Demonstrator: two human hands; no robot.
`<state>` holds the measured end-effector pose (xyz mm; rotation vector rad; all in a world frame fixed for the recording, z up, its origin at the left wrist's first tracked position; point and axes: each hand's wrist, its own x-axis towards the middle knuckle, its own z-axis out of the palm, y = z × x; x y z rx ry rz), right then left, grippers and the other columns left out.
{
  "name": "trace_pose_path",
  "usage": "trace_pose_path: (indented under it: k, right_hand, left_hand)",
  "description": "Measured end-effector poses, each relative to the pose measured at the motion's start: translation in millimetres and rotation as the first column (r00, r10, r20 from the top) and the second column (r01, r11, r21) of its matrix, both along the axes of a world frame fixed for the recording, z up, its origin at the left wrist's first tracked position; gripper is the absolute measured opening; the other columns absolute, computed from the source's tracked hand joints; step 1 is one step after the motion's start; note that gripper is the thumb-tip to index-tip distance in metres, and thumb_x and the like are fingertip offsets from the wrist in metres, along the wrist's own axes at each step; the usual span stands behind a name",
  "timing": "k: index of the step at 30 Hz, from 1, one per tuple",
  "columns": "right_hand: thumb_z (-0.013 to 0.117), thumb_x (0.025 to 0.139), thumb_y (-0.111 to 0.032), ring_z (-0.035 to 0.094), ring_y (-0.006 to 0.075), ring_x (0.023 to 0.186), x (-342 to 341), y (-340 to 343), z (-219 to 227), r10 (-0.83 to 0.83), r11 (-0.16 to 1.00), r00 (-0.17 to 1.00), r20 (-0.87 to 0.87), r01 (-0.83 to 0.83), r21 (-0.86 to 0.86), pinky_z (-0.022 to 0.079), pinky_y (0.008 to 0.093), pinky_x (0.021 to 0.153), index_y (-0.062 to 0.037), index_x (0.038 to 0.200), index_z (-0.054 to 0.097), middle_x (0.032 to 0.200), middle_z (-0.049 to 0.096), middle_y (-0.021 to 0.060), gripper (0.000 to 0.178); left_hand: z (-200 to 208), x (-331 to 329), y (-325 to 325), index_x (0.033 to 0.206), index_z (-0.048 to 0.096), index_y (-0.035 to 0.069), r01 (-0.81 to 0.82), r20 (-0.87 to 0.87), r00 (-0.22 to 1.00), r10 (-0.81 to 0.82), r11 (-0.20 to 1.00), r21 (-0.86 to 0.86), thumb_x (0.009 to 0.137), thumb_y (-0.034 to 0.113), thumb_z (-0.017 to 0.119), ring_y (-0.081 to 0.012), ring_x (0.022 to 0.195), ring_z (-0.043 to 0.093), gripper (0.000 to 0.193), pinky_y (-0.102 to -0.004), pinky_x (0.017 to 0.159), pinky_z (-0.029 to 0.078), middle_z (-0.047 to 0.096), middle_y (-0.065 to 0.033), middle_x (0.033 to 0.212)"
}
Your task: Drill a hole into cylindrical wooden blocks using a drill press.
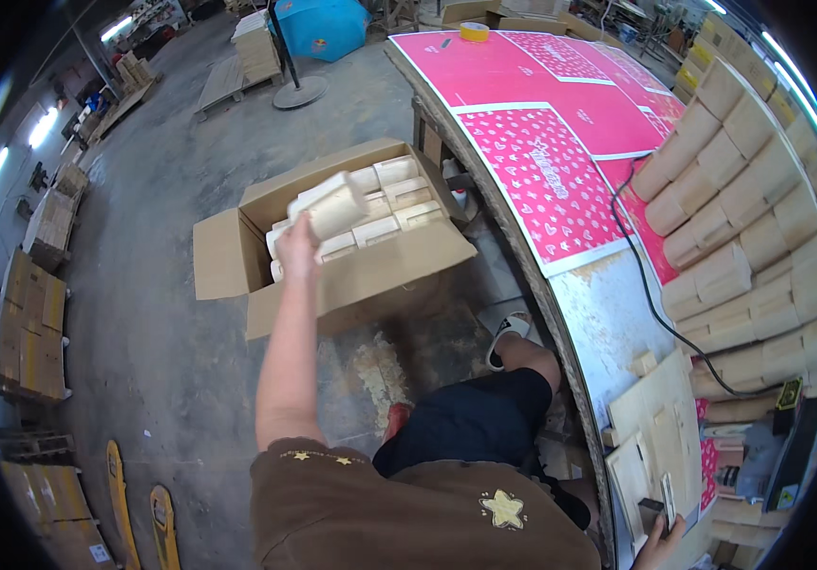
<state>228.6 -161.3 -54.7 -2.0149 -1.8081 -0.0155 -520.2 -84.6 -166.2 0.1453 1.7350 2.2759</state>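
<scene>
The left hand (296, 249) has its grip clamped on a pale, square-edged wooden block (334, 204), raised just above an open brown cardboard box (237, 249) on the concrete floor, left of the table. The box is packed with rows of like blocks (391, 204). The block looks stiff, light enough for one hand and dry rather than slippery; its flat opposite faces give the surest hold. The right hand (657, 548), at the near right, closes on a small dark object (652, 511) by the pink-covered table (579, 313).
</scene>
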Motion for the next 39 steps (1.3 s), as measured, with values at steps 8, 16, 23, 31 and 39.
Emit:
trace_pose_path:
  k: [8, 16, 23, 31, 39]
  right_hand:
    - [0.065, 0.084, -0.025, 0.054, 0.0272, 0.092, -23, 19, -21, -0.093, 0.991, 0.987, -0.133, 0.079, -0.113, 0.043, 0.0366, 0.083, 0.0043, 0.107, 0.056, 0.1, 0.059, 0.0179, 0.039]
    - [0.062, 0.086, -0.021, 0.053, 0.0242, 0.094, 19, 33, -39, -0.138, 0.981, 0.98, -0.141, 0.116, -0.153, 0.041, 0.0334, 0.085, 0.0048, 0.111, 0.052, 0.103, 0.056, 0.0155, 0.038]
    - [0.06, 0.087, -0.018, 0.051, 0.0216, 0.095, 61, 14, -29, -0.192, 0.975, 0.972, -0.138, 0.174, -0.137, 0.04, 0.0305, 0.086, 0.0053, 0.115, 0.049, 0.105, 0.054, 0.0134, 0.038]
    - [0.059, 0.088, -0.016, 0.05, 0.0219, 0.103, 55, 4, -32, -0.213, 0.974, 0.956, -0.202, 0.192, -0.119, 0.038, 0.0304, 0.091, 0.0044, 0.121, 0.046, 0.113, 0.053, 0.0138, 0.041]
    - [0.06, 0.086, -0.013, 0.052, 0.0195, 0.1, 45, -24, -26, -0.254, 0.966, 0.914, -0.315, 0.222, -0.136, 0.041, 0.0291, 0.087, 0.0042, 0.117, 0.048, 0.109, 0.053, 0.0131, 0.037]
  left_hand:
    - [-45, -161, -45, 0.093, 0.064, -0.01, -0.396, -0.263, 0.917, 0.299, 0.76, -0.515, 0.076, 0.03, 0.065, -0.0251, 0.08, 0.062, 0.043, -0.0369, 0.073, 0.046, 0.066, -0.019, 0.087]
    - [-147, -264, -57, 0.086, 0.065, -0.01, -0.373, -0.37, 0.924, 0.092, 0.415, -0.83, 0.077, 0.037, 0.061, -0.0396, 0.088, 0.062, 0.048, -0.0437, 0.081, 0.046, 0.065, -0.0258, 0.087]
    - [-111, -161, 28, 0.144, 0.012, 0.02, -0.018, -0.017, 0.988, -0.155, -0.002, -1.0, 0.092, 0.027, 0.037, -0.0291, 0.136, 0.021, 0.059, -0.0576, 0.107, 0.013, 0.016, -0.0165, 0.149]
    - [-99, -118, 6, 0.142, 0.027, 0.017, -0.09, -0.034, 0.891, -0.454, -0.102, -0.991, 0.093, 0.036, 0.034, -0.0281, 0.139, 0.006, 0.052, -0.0592, 0.107, 0.012, 0.01, -0.011, 0.151]
    - [-67, -3, 28, 0.133, 0.038, 0.0, 0.138, -0.287, 0.81, -0.512, 0.641, -0.755, 0.085, 0.019, 0.055, -0.032, 0.128, 0.036, 0.055, -0.034, 0.108, 0.024, 0.04, -0.0224, 0.136]
